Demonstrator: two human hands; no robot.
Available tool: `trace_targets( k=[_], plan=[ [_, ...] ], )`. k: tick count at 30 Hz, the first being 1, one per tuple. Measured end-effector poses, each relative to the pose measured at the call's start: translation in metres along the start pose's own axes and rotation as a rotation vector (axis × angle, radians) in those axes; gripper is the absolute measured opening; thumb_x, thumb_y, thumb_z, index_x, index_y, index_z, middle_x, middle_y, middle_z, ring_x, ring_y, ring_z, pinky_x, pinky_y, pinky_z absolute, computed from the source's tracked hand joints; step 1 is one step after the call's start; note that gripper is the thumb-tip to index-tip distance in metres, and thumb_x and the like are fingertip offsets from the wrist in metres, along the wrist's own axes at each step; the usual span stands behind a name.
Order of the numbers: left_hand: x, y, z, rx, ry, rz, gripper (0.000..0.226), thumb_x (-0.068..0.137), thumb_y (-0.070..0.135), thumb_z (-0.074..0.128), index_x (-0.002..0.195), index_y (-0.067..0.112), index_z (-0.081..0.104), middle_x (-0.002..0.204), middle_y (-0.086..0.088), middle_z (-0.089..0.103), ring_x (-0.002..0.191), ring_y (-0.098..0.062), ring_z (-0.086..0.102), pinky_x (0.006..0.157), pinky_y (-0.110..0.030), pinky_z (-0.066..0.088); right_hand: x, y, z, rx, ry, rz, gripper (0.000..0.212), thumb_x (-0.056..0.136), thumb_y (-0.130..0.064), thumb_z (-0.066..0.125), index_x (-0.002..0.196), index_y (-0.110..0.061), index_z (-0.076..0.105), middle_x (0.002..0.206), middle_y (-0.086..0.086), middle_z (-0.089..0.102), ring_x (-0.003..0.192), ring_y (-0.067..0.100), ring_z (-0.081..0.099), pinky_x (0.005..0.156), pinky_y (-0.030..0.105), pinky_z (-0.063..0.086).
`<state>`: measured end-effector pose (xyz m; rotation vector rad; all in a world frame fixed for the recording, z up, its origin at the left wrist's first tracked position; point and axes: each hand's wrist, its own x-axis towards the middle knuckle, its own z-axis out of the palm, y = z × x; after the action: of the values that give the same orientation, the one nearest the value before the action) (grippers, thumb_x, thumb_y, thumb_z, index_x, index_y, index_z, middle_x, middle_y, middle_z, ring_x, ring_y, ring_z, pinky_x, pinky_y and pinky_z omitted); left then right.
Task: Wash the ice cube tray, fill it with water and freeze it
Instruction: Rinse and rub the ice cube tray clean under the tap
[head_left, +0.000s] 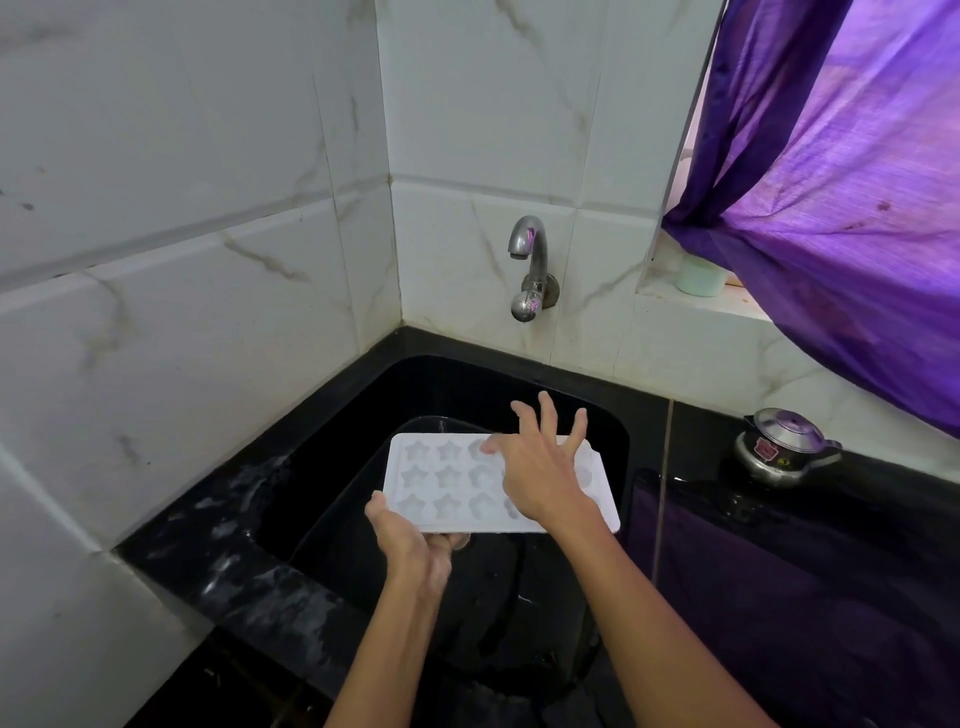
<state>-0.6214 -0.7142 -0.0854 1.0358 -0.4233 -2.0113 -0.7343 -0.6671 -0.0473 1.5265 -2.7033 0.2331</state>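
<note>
While held level over the black sink (322, 467), white ice cube tray (447, 483) with star-shaped pockets up, seemingly mid-wash: no water visibly running from the tap (527, 249), pockets not visibly filled, so filling and freezing judged still ahead. Wet splashes along the counter edge at far left. Left hand (410, 545) cupped under the tray's near-left corner, thumb on the rim, pinching it from below. Right hand (540, 478) laid flat on top toward the tray's right side, fingers spread wide, rubbing rather than gripping by the look of it. Open basin beneath and behind the tray, tap well above. Further right, small pressure cooker (784, 447) on the counter, purple curtain (841, 182) hanging overhead, both well apart from the tray.
</note>
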Motion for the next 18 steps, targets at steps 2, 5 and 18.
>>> trace_targets(
  k=[2,5,18],
  plan=[
    [-0.0008,-0.0003,-0.0002,-0.004,-0.004,-0.001,0.054,0.099,0.048,0.019,0.092,0.016,0.062,0.089,-0.013,0.068,0.084,-0.032,0.062,0.093,-0.057,0.044,-0.0007,-0.0031,0.0015,-0.036,-0.024,-0.027,0.070,0.079,0.009,0.052,0.131,-0.038,0.054,0.158,0.010,0.009,0.145,0.035,-0.016,0.105,0.064,-0.018],
    [-0.0010,-0.0010,-0.0025,-0.014,-0.002,-0.001,0.052,0.099,0.045,0.020,0.098,0.016,0.063,0.095,-0.014,0.068,0.088,-0.034,0.063,0.086,-0.058,0.048,-0.0015,-0.0039,0.0022,-0.040,-0.034,-0.036,0.070,0.078,0.010,0.055,0.128,-0.039,0.056,0.156,0.009,0.016,0.145,0.035,-0.015,0.106,0.064,-0.019],
    [-0.0026,-0.0064,-0.0092,0.007,0.001,-0.019,0.055,0.098,0.047,0.018,0.108,0.015,0.062,0.101,-0.016,0.069,0.095,-0.037,0.064,0.081,-0.059,0.052,-0.0018,-0.0079,0.0047,-0.085,-0.022,-0.039,0.050,0.078,0.002,0.065,0.113,-0.033,0.066,0.152,0.010,0.024,0.145,0.036,-0.012,0.106,0.066,-0.018]
  ],
)
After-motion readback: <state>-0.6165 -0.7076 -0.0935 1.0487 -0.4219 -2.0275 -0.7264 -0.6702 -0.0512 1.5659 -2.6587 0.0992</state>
